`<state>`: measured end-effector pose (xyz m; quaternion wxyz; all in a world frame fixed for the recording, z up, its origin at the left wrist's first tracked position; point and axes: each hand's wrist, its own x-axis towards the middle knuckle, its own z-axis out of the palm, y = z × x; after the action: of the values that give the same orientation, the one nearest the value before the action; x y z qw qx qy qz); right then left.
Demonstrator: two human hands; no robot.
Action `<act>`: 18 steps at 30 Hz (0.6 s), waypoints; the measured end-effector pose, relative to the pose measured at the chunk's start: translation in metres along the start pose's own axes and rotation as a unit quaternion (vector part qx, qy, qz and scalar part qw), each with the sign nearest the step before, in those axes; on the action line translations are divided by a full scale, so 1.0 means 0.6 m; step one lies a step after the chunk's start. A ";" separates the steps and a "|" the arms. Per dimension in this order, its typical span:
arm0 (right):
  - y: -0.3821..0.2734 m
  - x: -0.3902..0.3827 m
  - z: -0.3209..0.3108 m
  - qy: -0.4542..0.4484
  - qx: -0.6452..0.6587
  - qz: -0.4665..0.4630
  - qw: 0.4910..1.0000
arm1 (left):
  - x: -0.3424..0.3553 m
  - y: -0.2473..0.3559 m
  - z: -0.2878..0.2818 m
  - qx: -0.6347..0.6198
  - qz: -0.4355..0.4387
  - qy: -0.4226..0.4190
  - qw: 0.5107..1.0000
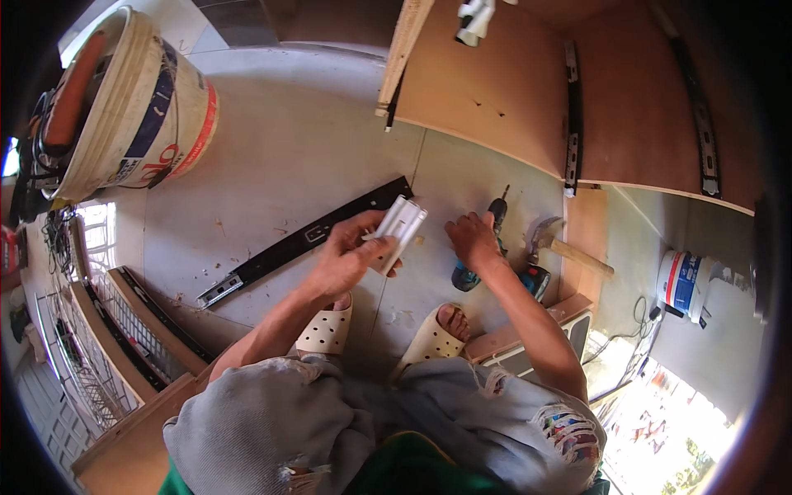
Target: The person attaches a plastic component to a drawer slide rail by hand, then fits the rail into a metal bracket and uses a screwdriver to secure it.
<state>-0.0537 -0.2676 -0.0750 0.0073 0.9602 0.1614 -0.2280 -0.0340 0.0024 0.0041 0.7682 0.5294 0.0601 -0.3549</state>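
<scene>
In my left hand (360, 252) is a short white piece with a ridged, channel-like profile (404, 224), gripped between thumb and fingers. Beneath that hand a long black drawer slide (285, 250) lies slantwise on the floor, its silver inner end toward the left. My right hand (476, 241) is closed over the grip of a teal and black cordless drill (466, 277), whose bit points away from me; the fingers partly hide the grip. A second teal and black tool (535, 282) sits just right of it, next to a claw hammer (577, 256) with a wooden handle.
An open wooden cabinet (487, 91) with black slides mounted inside stands at the far right. A large white bucket (153, 107) of tools is at the left. Drawer parts with slides (157, 313) lie lower left; a smaller paint bucket (685, 280) stands at the right.
</scene>
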 end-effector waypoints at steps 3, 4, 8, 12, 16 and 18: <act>0.008 -0.009 -0.015 0.076 0.148 0.012 0.986 | -0.007 -0.033 -0.011 0.018 -0.023 -0.052 0.998; 0.010 -0.020 -0.028 0.124 0.249 0.038 0.960 | -0.012 -0.044 -0.006 0.008 -0.055 -0.088 0.995; -0.008 -0.066 -0.080 0.175 0.580 0.133 0.785 | -0.039 -0.066 0.012 -0.036 -0.140 -0.127 0.981; -0.021 -0.099 -0.057 0.142 0.850 0.106 0.496 | -0.028 -0.071 0.014 -0.004 -0.093 -0.182 0.979; -0.036 -0.115 -0.055 0.148 0.836 0.154 0.506 | -0.018 -0.029 0.013 -0.065 -0.030 -0.219 0.973; -0.043 -0.115 -0.070 0.163 0.826 0.159 0.515 | -0.017 0.002 0.021 -0.051 -0.023 -0.241 0.969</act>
<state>-0.1015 -0.2605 -0.0057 -0.7797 0.5632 -0.2570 -0.0936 -0.0445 -0.0033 0.0152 0.7774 0.3872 -0.0967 -0.4862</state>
